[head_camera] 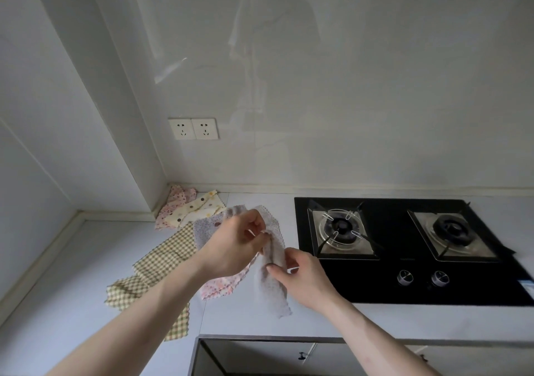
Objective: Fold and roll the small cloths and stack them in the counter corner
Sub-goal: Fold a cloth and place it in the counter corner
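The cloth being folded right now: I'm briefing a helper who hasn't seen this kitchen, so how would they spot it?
Left of the black gas hob, a pale grey cloth is pinched by the left hand and right hand. Unlike the green checked cloth and dotted cloths nearby, it is plain and folded narrow.

Grey cloth (271, 283) folded, held aloft

Cloths (161, 263) spread on counter (72, 289), left of stove (404, 283); more cloths in corner (187, 206) behind; sockets (193, 128) on wall above.
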